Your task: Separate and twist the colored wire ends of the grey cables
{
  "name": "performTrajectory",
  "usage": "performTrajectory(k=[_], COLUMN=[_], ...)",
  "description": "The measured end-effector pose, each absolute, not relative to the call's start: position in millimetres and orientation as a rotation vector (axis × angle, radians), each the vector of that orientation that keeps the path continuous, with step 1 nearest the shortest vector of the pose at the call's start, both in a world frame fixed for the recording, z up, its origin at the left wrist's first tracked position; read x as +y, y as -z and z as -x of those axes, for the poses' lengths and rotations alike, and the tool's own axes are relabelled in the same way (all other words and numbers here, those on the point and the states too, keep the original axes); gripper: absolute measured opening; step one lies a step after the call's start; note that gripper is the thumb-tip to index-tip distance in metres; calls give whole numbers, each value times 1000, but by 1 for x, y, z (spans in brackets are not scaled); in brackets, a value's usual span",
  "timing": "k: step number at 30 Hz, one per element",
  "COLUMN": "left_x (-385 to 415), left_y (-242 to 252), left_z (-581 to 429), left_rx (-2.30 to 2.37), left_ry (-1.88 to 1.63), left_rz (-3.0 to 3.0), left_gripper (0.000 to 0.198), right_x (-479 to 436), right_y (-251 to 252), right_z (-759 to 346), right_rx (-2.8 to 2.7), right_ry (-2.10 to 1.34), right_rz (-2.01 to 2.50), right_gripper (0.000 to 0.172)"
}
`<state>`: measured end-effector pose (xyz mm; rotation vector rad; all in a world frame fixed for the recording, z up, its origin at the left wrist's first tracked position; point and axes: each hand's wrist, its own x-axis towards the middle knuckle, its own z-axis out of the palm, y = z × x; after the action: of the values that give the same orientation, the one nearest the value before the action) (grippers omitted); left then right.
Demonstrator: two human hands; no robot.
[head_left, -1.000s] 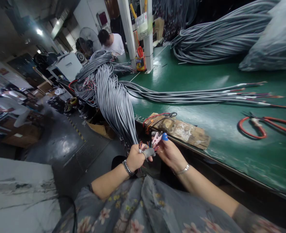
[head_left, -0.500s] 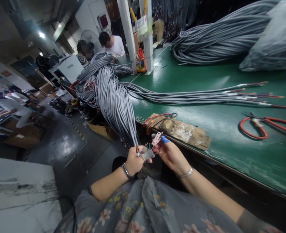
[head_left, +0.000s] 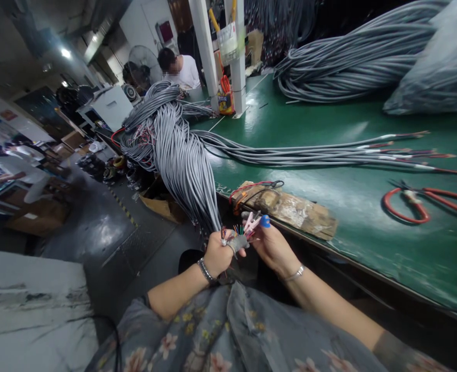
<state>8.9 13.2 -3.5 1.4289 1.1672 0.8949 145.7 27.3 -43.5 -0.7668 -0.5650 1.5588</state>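
My left hand (head_left: 217, 254) is closed around the end of a thick bundle of grey cables (head_left: 185, 165) that hangs off the green table's (head_left: 329, 181) edge. Short coloured wires (head_left: 236, 229) stick up from the cable end above a grey-wrapped finger. My right hand (head_left: 271, 246) is closed on a small pink cutter (head_left: 251, 222) held right at those wires; one finger wears a blue cover (head_left: 265, 220).
A worn wooden block (head_left: 290, 206) with red wire lies on the table edge beside my hands. Red-handled scissors (head_left: 422, 202) lie at right. More grey cables (head_left: 329, 152) stretch across the table, with big coils (head_left: 352, 62) behind. A person (head_left: 179, 70) sits at the far end.
My hands stay together at the cable end; the pink cutter shifted slightly among the wires and back. The view drifted a little.
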Motion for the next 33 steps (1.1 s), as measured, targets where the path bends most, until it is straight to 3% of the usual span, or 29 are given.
performTrajectory(k=[7,15,22,30,33], left_x=[12,6,2,5,4], left_y=[5,0,-6,-3,1], left_z=[-9,-4,-4,-12,-11], left_rx=[1222,1207,1209,1189,1155], left_ry=[-883,-909,-953,-1033,-1031], left_rz=[-1420,-1434,-1462,-1378,-1395], left_gripper=[47,43,40,46,44], right_x=[31,22,20,13,6], right_y=[47,42,35,35,34], right_z=[-143,-151,-153,-156,-153], right_rx=[-437,-444,-502,-616,-673], right_ry=[-1633,-1766,-1733,-1839,-1852], right_rz=[696,649,694,675,695], right_gripper=[42,48,35,49,40])
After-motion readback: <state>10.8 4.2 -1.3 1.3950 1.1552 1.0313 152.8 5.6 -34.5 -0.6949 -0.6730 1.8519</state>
